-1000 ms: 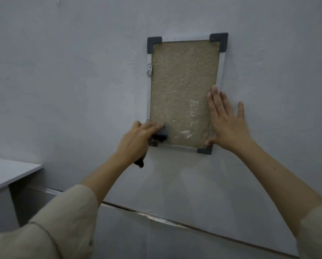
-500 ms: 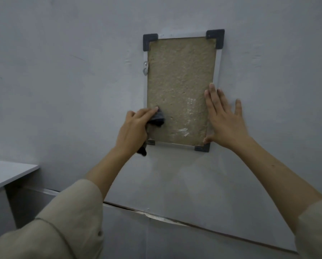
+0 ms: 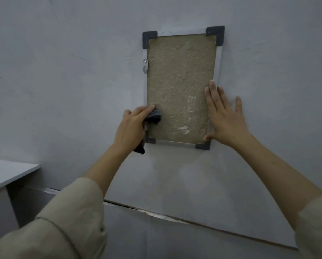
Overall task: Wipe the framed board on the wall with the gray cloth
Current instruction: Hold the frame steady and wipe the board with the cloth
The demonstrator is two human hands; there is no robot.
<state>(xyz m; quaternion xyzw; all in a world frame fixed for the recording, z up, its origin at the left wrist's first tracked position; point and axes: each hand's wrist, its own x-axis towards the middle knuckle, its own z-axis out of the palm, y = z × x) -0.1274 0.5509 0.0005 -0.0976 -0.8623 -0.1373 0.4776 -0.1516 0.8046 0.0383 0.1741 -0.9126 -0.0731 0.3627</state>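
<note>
Left hand [image 3: 133, 128], gripping the cloth [image 3: 154, 116], has climbed the board [image 3: 180, 86] from its bottom-left corner; right hand [image 3: 225, 116], open flat, braces the right edge. Wiping under way.

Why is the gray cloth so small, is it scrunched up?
Scrunched. The gray cloth is bunched in the left hand, with one end hanging below it.

plain indoor room, kind unclear, maybe an office or spare room: bare grey painted wall [image 3: 63, 71], a small framed board [image 3: 180, 86] fixed by a metal clip [image 3: 145, 66], a white desk corner [image 3: 9, 172], a cracked seam [image 3: 156, 214] lower down.
</note>
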